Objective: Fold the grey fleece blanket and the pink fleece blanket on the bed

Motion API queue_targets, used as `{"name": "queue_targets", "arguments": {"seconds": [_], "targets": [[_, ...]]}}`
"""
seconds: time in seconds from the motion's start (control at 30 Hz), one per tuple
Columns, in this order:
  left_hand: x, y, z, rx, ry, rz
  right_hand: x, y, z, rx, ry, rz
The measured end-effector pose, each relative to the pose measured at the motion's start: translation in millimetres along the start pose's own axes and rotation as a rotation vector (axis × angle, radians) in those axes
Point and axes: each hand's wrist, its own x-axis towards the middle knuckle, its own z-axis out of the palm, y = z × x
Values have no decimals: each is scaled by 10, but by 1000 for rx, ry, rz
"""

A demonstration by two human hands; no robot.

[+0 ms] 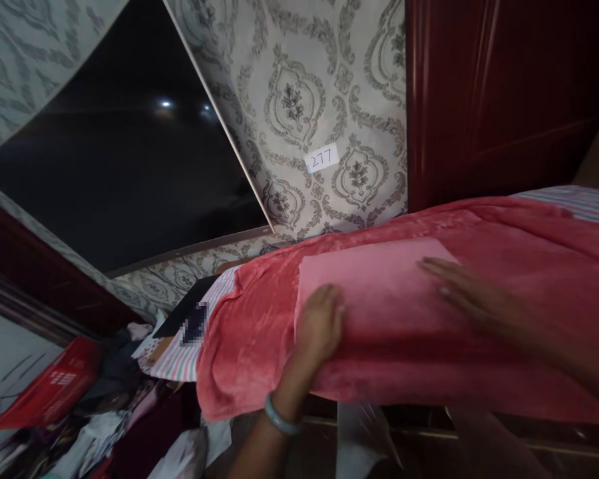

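Note:
A light pink cloth (379, 279), its upper part flat and squared off, lies on a red plush blanket (249, 332). My left hand (322, 322), with a pale bangle (281, 418) on the wrist, is at the cloth's left side. Its fingers are curled closed on the cloth there. Toward the cloth's right side, my right hand (462, 289) lies with fingers stretched out, slightly blurred. Its palm faces down over the pink fabric. The near part of the cloth falls in shadow, so where it ends against the blanket is hard to make out.
Striped fabric (172, 362) shows under the blanket. A large dark television (144, 146) stands against patterned wallpaper, beside a dark red wooden panel (479, 100). Left of the blanket are a red bag (54, 382) and piled clothes (94, 432). A paper label (322, 158) reads 277.

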Motion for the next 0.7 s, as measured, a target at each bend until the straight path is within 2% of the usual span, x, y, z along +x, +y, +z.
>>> {"name": "queue_targets", "arguments": {"seconds": [0.03, 0.1, 0.17, 0.23, 0.37, 0.5, 0.7], "targets": [[-11, 169, 90, 51, -82, 84, 99, -95, 136, 9, -23, -47], [-83, 420, 283, 125, -217, 190, 271, -201, 403, 2, -157, -209], [-196, 514, 468, 162, -289, 224, 402, -205, 599, -39, -297, -288], [-314, 477, 628, 167, -304, 223, 493, -159, 698, -79, -413, -293], [-473, 300, 844, 115, -286, 200, 649, -58, 713, -109, -540, -297], [-524, 256, 913, 83, -247, 185, 914, 71, 698, -144, -527, -345], [-534, 260, 896, 84, -233, 194, 1430, 280, 720, -198, -574, -192]]}}
